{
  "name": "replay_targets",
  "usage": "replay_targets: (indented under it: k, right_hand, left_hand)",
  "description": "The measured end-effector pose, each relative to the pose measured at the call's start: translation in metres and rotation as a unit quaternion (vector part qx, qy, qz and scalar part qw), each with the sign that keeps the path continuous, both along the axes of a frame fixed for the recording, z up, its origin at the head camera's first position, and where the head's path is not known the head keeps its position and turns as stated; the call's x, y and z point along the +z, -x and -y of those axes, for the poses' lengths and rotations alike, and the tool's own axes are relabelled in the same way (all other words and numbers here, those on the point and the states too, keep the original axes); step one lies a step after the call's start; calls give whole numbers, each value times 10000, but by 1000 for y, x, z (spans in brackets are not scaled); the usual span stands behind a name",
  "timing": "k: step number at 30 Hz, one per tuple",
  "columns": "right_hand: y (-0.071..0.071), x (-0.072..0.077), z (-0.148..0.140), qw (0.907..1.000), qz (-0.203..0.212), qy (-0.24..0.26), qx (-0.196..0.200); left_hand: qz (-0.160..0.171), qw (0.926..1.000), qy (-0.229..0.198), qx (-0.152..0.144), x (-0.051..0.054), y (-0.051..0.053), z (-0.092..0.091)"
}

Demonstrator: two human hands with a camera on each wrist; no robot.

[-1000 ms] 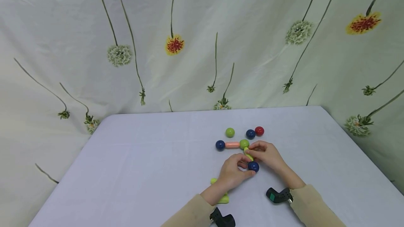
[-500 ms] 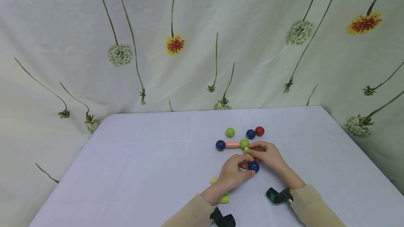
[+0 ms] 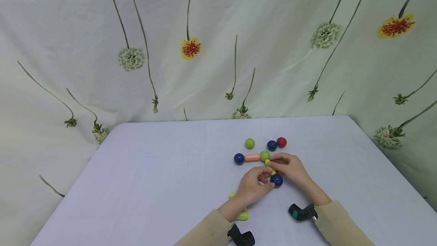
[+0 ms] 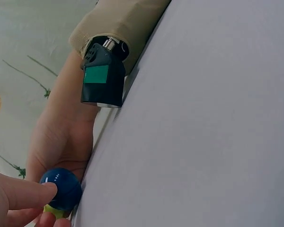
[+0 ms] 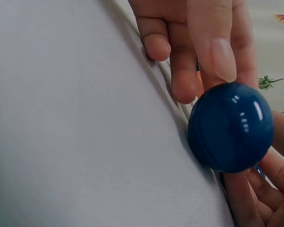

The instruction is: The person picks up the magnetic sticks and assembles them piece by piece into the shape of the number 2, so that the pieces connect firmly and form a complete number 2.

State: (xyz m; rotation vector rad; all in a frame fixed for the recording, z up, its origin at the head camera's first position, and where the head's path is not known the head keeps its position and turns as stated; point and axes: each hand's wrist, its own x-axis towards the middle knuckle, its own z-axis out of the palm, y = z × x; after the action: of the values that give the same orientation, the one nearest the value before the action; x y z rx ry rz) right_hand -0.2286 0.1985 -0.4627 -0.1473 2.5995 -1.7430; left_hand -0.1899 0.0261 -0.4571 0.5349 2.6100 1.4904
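My left hand has its thumb against a glossy dark blue ball, with its index finger behind, pinching it. The ball meets the near end of a yellow-green rod. My right hand pinches that rod from the right, partly covering it. The rod's far end meets a green ball, from which a salmon rod runs left to another blue ball. In the right wrist view the near blue ball lies under the left thumb; the rod is hidden there.
Behind the joined pieces lie a loose green ball, a blue ball and a red ball. Yellow-green pieces lie partly hidden under the left forearm. A white cloth covers the table; a flowered curtain hangs behind.
The near blue ball has shifted slightly right, and the left thumb has slid a little left on it. The right hand keeps its place at the rod.
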Motion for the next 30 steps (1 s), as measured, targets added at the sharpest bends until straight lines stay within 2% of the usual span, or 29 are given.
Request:
replay_targets:
  k: [5,8,11,16,19,25,30]
  right_hand:
    - [0,0,0,10000,48,17,-31]
    - [1,0,1,10000,69,33,-44]
    - [1,1,1,10000,79,-8,-58]
    - [0,2,3,9997,114,-153,-142]
    - [0,3,4,9995,115,-208,-193]
    - [0,1,5,9989,48,-326,-344]
    - [1,0,6,9980,19,-326,-532]
  left_hand:
    - [168,9998,-89,-113,0,8,5]
    - [163,9995,-229,-120,5,14,10]
    - [40,9991,-427,-20,13,21,18]
    - [-92,9975,-608,341,26,32,37]
    - [-2,9963,-699,504,31,38,48]
    - [196,9945,-811,638,35,45,65]
    - [86,9959,-754,496,40,47,75]
